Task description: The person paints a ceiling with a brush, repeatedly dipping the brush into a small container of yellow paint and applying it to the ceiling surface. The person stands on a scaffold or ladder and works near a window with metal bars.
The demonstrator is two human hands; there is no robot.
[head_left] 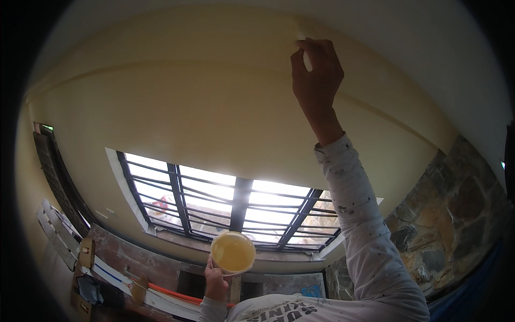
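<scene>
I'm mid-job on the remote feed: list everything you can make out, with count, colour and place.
tub: one, pale yellow inside, lower centre
barred window: one, dark bars, centre
painted wall: one, yellow, behind the window
stone wall: one, grey and tan, right
slatted panel: one, whitish, far left
orange lengths: count unclear, orange, lower left of centre
blue material: one visible area, blue, lower right
other lower-left clutter: too unclear to count
shirt: one, white, dark print, bottom centre
left hand: one, gripping the tub
right hand: one, raised, top right of centre; its grip is unclear
</scene>
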